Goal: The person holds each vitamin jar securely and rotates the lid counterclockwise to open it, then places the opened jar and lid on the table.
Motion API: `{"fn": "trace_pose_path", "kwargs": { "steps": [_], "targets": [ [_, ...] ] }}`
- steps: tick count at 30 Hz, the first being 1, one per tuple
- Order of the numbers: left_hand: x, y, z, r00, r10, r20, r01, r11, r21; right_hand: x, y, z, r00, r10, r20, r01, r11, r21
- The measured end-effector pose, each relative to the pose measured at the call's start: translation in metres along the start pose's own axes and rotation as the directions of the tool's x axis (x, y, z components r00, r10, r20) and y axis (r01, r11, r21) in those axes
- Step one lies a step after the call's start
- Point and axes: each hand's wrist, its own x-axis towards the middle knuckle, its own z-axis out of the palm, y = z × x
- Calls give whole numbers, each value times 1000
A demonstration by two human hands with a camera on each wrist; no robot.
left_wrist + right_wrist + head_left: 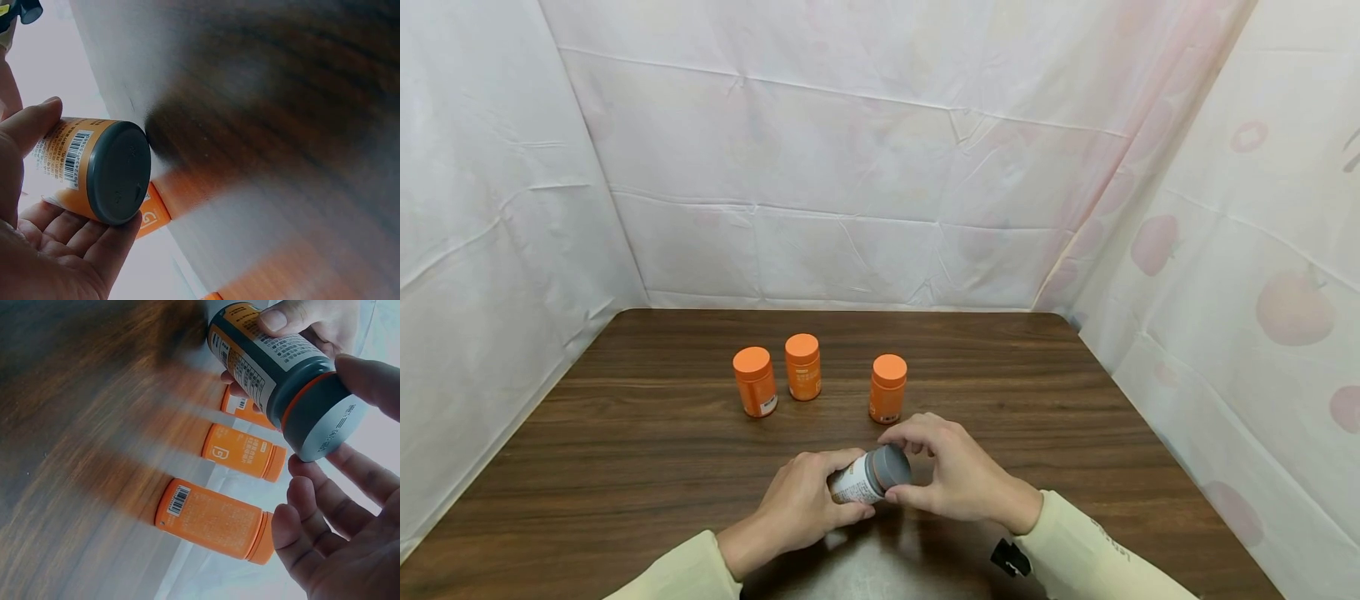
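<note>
On my monitor, the head view has the left hand (805,498) hiding the base of the grey bottle (872,474), whose label print (852,481) is too small for me to read. Lettering (1108,540) on the right sleeve (1086,558) is illegible too. The left wrist view gives me only a sliver of an orange thing (213,296) (the bottom edge cuts it).

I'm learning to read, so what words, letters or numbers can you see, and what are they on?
No whole word or number is clear.
Maybe "G": an orange bottle, left wrist view, partly hidden.
Big white logo: middle orange bottle, right wrist view; letter unsure.
Tiny writing, barcode: grey bottle; too small.
Barcode, pale writing: nearest orange bottle; too small.
Dark letters: right sleeve; too blurred.
</note>
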Motion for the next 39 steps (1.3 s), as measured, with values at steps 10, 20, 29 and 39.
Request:
{"fn": "trace_pose_path", "kwargs": {
  "steps": [10, 20, 29, 39],
  "targets": [
    [0, 0, -1, 1000, 1, 0, -1, 1000, -5, 1, -1, 0, 999, -39, 12, 39, 999, 33],
    [0, 0, -1, 1000, 10, 0, -10, 1000, 1, 1, -6, -1, 998, 56, -15, -56, 998, -26],
    [0, 0, -1, 1000, 5, 3, -5, 1000, -5, 3, -11, -1, 970, 242, 21, -241, 970, -33],
    [0, -1, -1, 1000, 14, 17, -14, 1000, -7, 3, -10, -1, 972, 234, 35, -233, 972, -22]
  ]
}}
